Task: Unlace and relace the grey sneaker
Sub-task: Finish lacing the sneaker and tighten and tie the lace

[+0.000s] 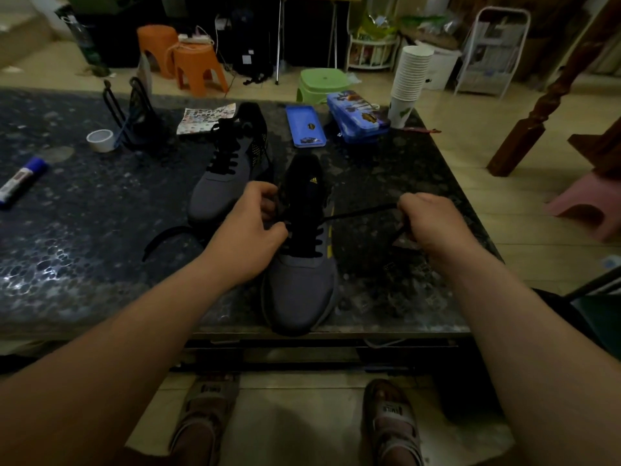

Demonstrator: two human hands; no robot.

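Grey sneaker (299, 290): toe at near edge of table (84, 230). Left hand (245, 230) pinches black lace (359, 212) at eyelets; right hand (430, 223) grips it taut rightward. Second sneaker (218, 190) just far-left

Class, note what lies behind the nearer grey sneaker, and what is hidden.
Behind the nearer grey sneaker lie a second sneaker, a blue tray and a blue case. The left hand covers the nearer sneaker's left side.

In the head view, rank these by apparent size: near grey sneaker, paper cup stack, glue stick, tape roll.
1. near grey sneaker, closest to camera
2. paper cup stack
3. glue stick and tape roll: too alike to rank
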